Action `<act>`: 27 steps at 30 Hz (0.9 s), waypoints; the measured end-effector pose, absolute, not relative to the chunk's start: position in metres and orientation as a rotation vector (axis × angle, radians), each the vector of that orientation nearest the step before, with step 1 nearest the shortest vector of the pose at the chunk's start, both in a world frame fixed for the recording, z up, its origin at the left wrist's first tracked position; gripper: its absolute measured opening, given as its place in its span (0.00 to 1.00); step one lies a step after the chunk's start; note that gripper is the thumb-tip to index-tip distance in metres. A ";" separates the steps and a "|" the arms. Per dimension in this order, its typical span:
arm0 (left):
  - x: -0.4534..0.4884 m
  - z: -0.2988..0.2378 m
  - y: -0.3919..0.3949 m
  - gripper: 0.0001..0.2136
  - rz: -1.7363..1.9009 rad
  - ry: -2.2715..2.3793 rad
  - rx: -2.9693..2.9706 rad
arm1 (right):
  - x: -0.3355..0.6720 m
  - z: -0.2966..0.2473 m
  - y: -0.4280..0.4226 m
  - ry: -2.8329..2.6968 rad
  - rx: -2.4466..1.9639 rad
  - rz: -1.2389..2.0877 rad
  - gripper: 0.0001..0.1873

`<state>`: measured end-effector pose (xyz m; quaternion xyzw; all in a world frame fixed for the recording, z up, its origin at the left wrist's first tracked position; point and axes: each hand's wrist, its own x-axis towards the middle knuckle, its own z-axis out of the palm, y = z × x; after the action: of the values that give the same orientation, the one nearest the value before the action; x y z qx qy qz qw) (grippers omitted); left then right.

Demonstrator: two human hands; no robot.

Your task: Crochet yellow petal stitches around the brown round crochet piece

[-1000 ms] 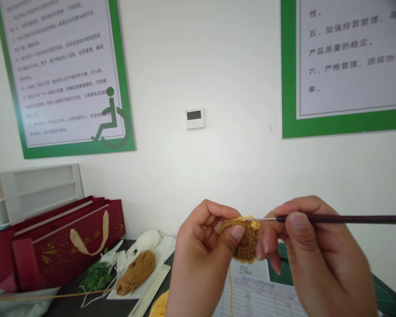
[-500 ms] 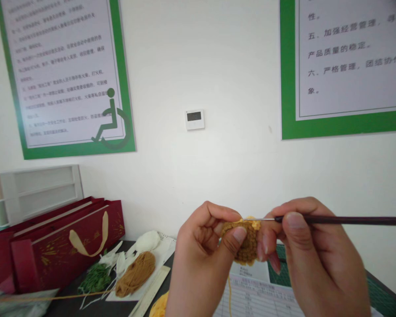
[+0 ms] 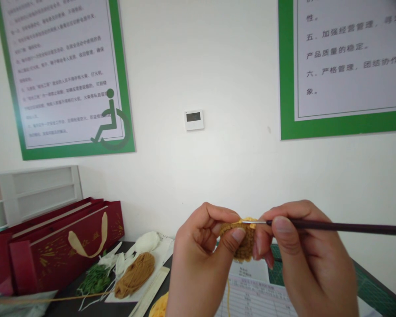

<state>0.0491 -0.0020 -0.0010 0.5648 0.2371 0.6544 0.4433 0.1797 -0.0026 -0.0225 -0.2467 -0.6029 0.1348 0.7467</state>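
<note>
My left hand pinches a small brown crocheted piece between thumb and forefinger; yellow stitches run along its top edge. Between thumb and fingers, my right hand grips a crochet hook with a dark handle. The hook's thin metal shaft points left and its tip meets the yellow stitches near my left fingertip. Fingers of my right hand also touch the right side of the piece. A yellow yarn strand hangs below it.
Brown yarn, green yarn, white yarn and a ruler lie at left, beside yellow yarn. Red gift bags stand behind, near a drawer unit. Printed paper and a green cutting mat lie under my hands.
My right hand and the hook have shifted left, closer to my left hand. The handle end now tilts slightly downward, and less of the metal shaft shows.
</note>
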 end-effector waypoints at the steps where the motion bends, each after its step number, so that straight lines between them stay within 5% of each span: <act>1: 0.049 -0.001 -0.001 0.05 1.628 0.590 1.403 | 0.180 -0.023 -0.001 -1.320 -0.523 0.306 0.07; 27: 0.038 -0.005 0.015 0.08 1.354 0.440 1.305 | 0.168 -0.030 0.020 -1.202 -0.372 -0.102 0.08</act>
<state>0.0376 0.0155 -0.0046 0.5556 0.1875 0.5767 0.5689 0.1685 0.0201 -0.0304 -0.1737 -0.5618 -0.0477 0.8074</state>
